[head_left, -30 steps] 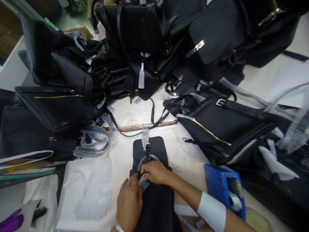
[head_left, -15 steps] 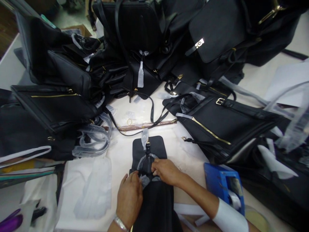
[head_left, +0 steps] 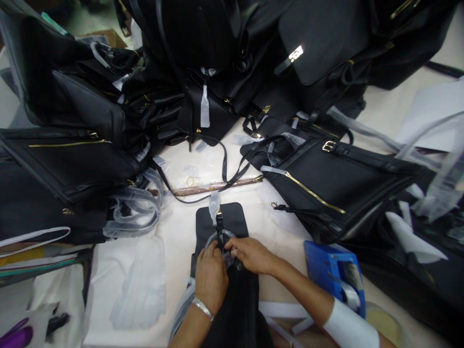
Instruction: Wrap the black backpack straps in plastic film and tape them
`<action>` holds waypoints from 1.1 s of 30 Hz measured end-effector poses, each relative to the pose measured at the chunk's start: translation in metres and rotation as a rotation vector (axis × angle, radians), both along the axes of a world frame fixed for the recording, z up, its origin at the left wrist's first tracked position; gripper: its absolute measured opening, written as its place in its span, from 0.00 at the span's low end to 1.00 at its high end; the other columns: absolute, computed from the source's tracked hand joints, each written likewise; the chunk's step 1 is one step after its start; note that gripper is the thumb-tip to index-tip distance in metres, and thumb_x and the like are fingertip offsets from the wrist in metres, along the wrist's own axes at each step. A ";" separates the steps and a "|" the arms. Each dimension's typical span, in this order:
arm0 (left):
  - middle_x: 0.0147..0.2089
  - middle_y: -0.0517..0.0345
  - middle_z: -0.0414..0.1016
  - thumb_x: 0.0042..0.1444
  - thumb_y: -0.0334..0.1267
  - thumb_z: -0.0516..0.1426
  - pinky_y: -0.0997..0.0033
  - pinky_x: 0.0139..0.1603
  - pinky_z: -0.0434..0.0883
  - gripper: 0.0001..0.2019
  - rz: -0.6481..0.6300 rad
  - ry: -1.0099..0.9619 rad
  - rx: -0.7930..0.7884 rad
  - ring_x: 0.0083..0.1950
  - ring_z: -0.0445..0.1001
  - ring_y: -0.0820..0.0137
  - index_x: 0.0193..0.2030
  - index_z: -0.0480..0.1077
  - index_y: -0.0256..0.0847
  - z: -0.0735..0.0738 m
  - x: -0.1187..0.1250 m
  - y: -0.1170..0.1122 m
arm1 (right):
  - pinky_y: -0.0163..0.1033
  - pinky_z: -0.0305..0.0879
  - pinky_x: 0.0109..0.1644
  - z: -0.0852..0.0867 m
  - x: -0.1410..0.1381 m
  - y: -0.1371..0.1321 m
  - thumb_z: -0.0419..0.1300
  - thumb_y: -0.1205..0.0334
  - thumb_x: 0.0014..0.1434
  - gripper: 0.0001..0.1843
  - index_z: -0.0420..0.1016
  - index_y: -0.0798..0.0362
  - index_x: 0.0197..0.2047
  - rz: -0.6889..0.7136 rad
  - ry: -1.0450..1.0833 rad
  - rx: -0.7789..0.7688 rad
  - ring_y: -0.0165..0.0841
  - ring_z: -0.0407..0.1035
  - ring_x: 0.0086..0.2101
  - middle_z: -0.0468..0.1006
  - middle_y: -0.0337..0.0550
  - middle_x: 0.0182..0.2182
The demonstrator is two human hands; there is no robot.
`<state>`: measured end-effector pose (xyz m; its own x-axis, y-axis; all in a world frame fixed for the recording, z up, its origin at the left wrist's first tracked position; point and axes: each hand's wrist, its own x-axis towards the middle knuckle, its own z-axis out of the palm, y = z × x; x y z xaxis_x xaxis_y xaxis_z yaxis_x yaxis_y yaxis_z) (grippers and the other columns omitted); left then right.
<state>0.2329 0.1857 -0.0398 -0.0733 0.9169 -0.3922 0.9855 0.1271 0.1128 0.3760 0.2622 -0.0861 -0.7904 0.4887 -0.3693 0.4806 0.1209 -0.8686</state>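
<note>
One black bag (head_left: 237,309) lies before me on the white table (head_left: 176,258).
My left hand (head_left: 212,276) and right hand (head_left: 253,255) meet at its plastic-wrapped loop (head_left: 229,233), fingers curled; whether either grips it, I cannot tell.

Blk bag (head_left: 239,302) w/ gold buckle (head_left: 219,212), blue tape disp. (head_left: 321,263), off-wht tbl (head_left: 177,232).

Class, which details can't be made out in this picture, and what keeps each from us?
Head view: what lies under the left hand, hidden by the hand itself.
Head view: whether the right hand grips anything, too small and blurred.
Head view: the near end of the black bag, cut off by the bottom edge.
Head view: the purple object's full shape, cut off at the lower left corner.
</note>
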 end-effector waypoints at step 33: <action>0.22 0.68 0.61 0.57 0.48 0.49 0.71 0.30 0.57 0.13 0.650 -0.571 -0.028 0.27 0.63 0.69 0.26 0.60 0.44 -0.002 -0.075 -0.006 | 0.41 0.63 0.36 0.032 -0.037 0.004 0.53 0.73 0.58 0.09 0.73 0.56 0.38 0.280 -0.274 0.596 0.39 0.68 0.36 0.74 0.51 0.36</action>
<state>0.1574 0.1800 -0.0416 -0.3644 0.7507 -0.5510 0.5096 0.6560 0.5567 0.3386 0.2659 -0.0544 -0.8330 0.4611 -0.3058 0.5533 0.6884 -0.4691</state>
